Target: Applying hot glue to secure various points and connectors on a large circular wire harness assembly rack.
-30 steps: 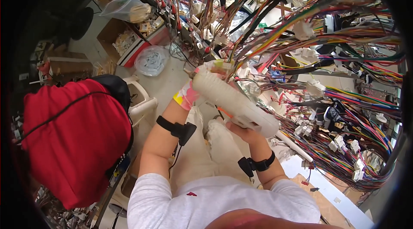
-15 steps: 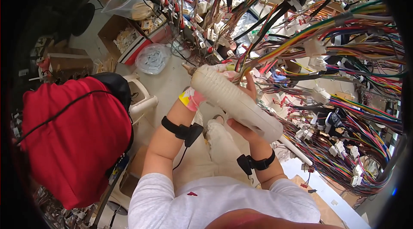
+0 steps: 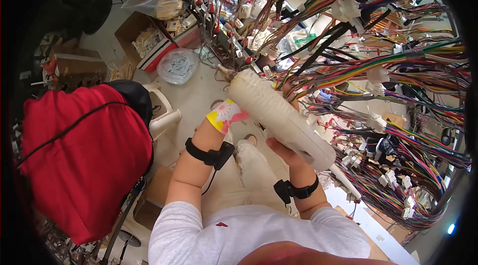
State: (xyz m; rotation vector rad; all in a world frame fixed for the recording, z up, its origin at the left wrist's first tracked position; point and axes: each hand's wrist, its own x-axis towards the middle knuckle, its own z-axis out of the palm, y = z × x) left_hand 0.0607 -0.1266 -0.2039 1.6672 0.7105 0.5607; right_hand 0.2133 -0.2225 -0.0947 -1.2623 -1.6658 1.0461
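Note:
A bulky off-white glue gun (image 3: 279,115) lies slantwise before me, its metal nozzle (image 3: 225,70) toward the upper left. From its rear sticks out a white glue stick (image 3: 346,183). My right hand (image 3: 285,151) is closed on the gun from beneath, with the thumb side showing and most fingers hidden. My left hand (image 3: 230,114), in a yellow, white and pink patterned covering, reaches behind the gun; its fingers are hidden by the gun's body. Close beyond the gun hangs a bundle of coloured wires (image 3: 328,76) with white connectors.
More wire harnesses (image 3: 398,165) fill the right side. A red cloth (image 3: 89,155) covers something at my left, beside a pale plastic chair (image 3: 163,114). Farther off are a clear plastic bag (image 3: 178,66) on the floor and a cardboard box (image 3: 132,36) of small white parts.
The glue gun has moved slightly right and toward the lower edge, and its nozzle has shifted right. The left hand's fingers and glove beyond the gun are now mostly covered.

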